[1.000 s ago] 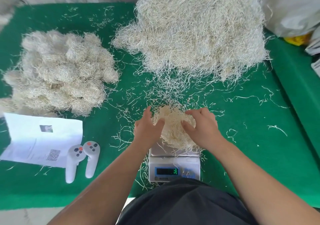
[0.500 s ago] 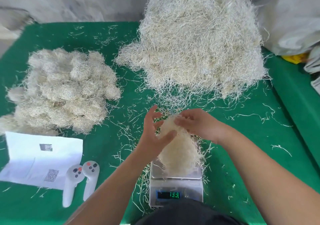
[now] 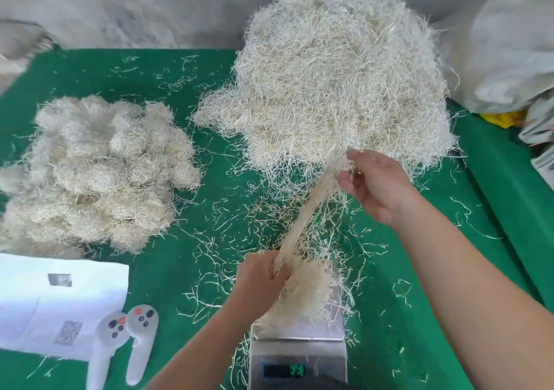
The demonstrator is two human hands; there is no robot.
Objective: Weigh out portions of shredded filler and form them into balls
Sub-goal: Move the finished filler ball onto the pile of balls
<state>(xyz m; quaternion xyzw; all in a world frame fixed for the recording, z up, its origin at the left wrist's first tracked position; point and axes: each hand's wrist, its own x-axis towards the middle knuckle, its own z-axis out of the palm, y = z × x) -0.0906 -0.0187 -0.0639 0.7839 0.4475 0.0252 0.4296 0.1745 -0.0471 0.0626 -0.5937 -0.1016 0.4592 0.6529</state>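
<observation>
A pale clump of shredded filler (image 3: 302,293) sits on the steel platform of the small digital scale (image 3: 296,350), whose green display is lit. My left hand (image 3: 262,278) grips the clump's near end. My right hand (image 3: 374,182) pinches a bundle of strands (image 3: 308,209) stretched taut between both hands, just in front of the big loose heap of filler (image 3: 335,80). Several finished filler balls (image 3: 99,173) lie piled at the left.
Two white game-style controllers (image 3: 126,338) and a white printed sheet (image 3: 51,305) lie at the near left on the green mat (image 3: 195,209). Loose strands litter the mat. A white plastic bag (image 3: 509,56) and papers sit at the right edge.
My right hand has pulled away up and to the right, drawing a bundle of strands out of the clump. My left hand stays on the clump. The camera view tilted upward.
</observation>
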